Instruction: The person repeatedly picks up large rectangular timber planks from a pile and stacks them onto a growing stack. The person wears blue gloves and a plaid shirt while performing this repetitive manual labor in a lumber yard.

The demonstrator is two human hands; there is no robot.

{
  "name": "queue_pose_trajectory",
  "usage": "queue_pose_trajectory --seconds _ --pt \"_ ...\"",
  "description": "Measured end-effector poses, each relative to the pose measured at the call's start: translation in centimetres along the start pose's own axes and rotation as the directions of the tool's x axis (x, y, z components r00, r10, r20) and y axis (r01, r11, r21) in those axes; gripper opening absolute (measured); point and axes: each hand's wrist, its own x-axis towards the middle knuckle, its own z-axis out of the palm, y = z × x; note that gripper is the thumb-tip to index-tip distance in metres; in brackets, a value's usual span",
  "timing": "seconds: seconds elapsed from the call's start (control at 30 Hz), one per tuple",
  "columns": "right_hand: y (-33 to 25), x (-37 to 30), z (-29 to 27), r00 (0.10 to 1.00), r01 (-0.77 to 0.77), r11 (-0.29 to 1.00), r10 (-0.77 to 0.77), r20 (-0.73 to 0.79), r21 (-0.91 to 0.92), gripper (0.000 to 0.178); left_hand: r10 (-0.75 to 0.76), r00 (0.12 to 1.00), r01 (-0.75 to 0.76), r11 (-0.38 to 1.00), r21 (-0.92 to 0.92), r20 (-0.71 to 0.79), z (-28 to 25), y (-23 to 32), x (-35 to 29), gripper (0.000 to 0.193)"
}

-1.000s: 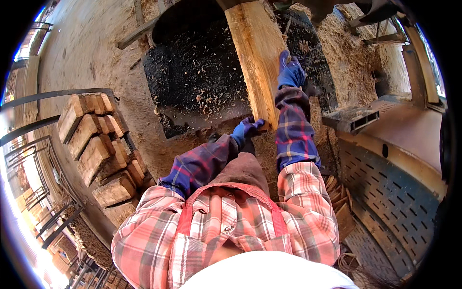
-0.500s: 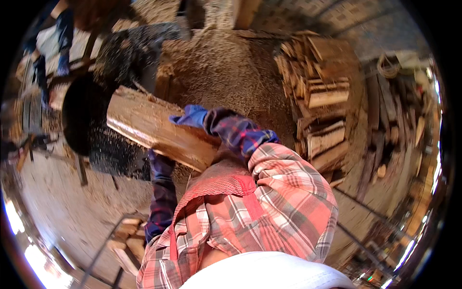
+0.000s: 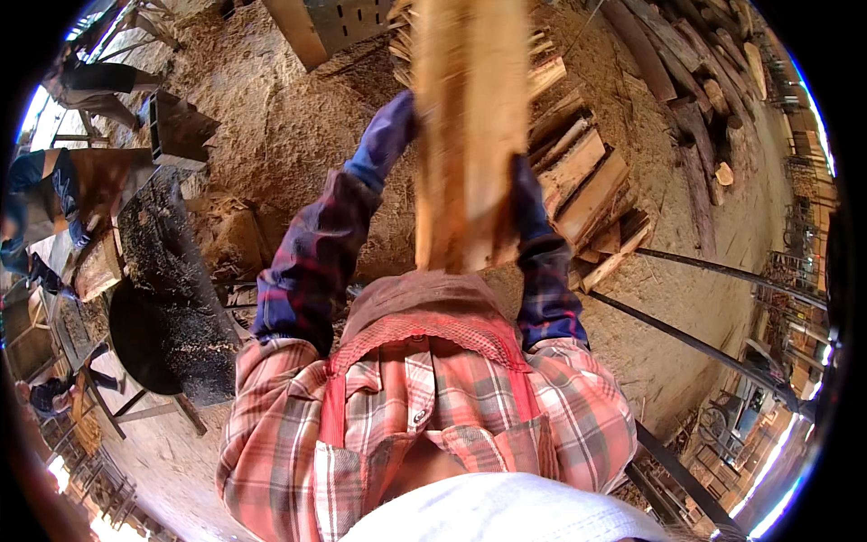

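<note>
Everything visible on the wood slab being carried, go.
The wood slab is a long, pale, rough-sawn plank, motion-blurred, with streaky grain and a ragged near end at the person's chest. It runs straight away from the body toward the picture's top, held up off the sawdust ground above a stack of split wood. The left hand, in a blue glove, grips its left edge; the right hand is hidden behind its right edge, with only the sleeve showing. Its far end is out of view.

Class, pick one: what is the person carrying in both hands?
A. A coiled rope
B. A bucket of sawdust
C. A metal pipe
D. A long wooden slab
D: a long wooden slab is gripped between the left hand and the right hand, above the stacked timber.
</note>
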Motion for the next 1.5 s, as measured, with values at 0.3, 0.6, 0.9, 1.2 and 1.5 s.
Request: queue_pose_trajectory --seconds 0.3,0.6,0.9,1.2,1.5 --pt "17.4 14.1 -6.2 0.950 -0.303 0.799 0.300 0.093 0.520 0.052 -0.141 0.607 0.679 0.604 0.418 -0.782 -7.5 5.7 -16.5 0.031" --pt "2.1 6.1 36.1 0.641 0.391 0.849 0.027 0.767 -0.356 0.072 0.236 0.128 0.358 0.895 0.267 -0.963 -13.6 14.6 -38.2 0.032" --pt "-15.6 -13.1 58.7 0.097 -0.769 0.615 -0.158 0.983 0.175 0.063 0.539 0.072 0.678 0.590 0.438 -0.839 -16.8 21.0 -44.2 0.046" --pt "-12.3 -8.6 27.2 0.428 0.269 0.960 -0.196 0.883 0.082 0.061 -0.288 0.346 0.000 0.952 -0.307 -0.893 -16.9 13.3 -36.2 0.050" --pt "-3.5 -13.3 -1.4 0.992 0.098 0.942 -0.117 0.040 0.321 0.083 -0.429 0.858 0.369 0.897 -0.243 -0.281 -1.7 0.9 -1.1 0.036"
